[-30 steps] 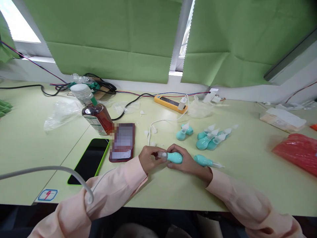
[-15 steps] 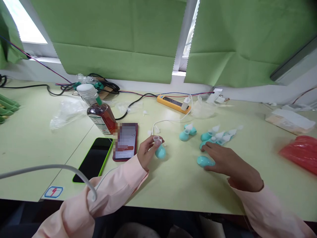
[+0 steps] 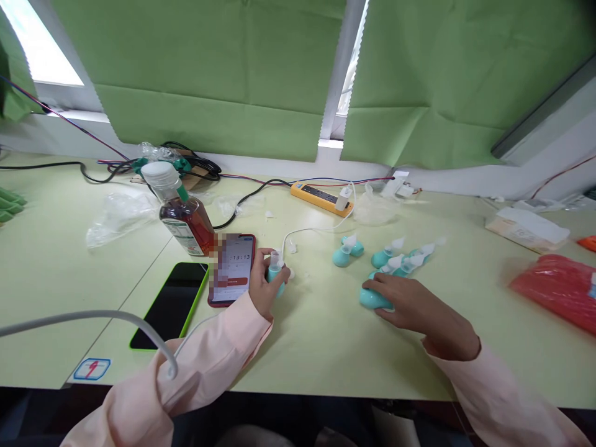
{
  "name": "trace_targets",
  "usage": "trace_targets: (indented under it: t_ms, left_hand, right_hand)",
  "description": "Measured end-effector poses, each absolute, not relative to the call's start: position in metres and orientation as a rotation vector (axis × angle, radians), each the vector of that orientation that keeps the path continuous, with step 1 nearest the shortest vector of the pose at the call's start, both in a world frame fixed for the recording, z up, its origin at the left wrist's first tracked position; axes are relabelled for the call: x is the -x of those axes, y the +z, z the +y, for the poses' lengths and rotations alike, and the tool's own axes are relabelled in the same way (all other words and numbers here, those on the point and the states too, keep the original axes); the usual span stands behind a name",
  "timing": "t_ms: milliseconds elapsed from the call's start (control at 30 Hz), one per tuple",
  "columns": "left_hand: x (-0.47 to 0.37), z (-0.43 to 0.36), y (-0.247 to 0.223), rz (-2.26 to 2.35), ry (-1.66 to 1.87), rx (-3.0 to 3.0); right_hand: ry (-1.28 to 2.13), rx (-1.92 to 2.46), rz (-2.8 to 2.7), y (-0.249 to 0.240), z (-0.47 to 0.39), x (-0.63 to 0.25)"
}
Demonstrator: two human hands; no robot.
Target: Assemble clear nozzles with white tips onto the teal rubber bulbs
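My left hand [image 3: 267, 282] is closed round a small turquoise squeeze bulb [image 3: 275, 279] with a clear, open-topped neck, held upright beside the red-cased phone. My right hand [image 3: 404, 299] grips another turquoise bulb [image 3: 372, 298] lying on its side on the table, fingers over it and thumb at its near side. Just beyond these fingers lie several turquoise bulbs with pointed translucent tips [image 3: 410, 266]. A little to their left, a tipped bulb [image 3: 342, 256] rests against a second turquoise bulb [image 3: 356, 246]. A small clear piece [image 3: 292, 246] lies past my left hand.
Left of my left hand are a red-cased phone [image 3: 233, 273] showing a timer, a green-edged phone [image 3: 170, 307] and a bottle of brown liquid [image 3: 189, 223]. A yellow power strip [image 3: 316, 198] with a white cable stands behind. At right lie a red plastic package [image 3: 554, 288] and a tissue pack [image 3: 526, 228].
My left hand has moved left with its bulb, turning it more upright. My right hand has closed over the bulb lying on its side. The view has shifted slightly.
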State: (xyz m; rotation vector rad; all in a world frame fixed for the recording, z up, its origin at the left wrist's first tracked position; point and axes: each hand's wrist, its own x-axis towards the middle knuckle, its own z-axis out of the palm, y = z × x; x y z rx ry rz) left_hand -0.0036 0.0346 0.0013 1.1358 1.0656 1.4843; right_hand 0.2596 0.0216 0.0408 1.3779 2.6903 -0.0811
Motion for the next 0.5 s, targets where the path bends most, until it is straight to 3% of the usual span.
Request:
trace_targets:
  t_ms: [267,500]
  left_hand:
    - [0.003,0.036,0.002,1.145,1.368,-1.227]
    - [0.005,0.038,-0.001,1.216,1.382,-1.317]
  right_hand:
    - [0.369,-1.350,2.600,0.044,0.021,-0.225]
    - [0.330,-1.301,2.461,0.045,0.021,-0.209]
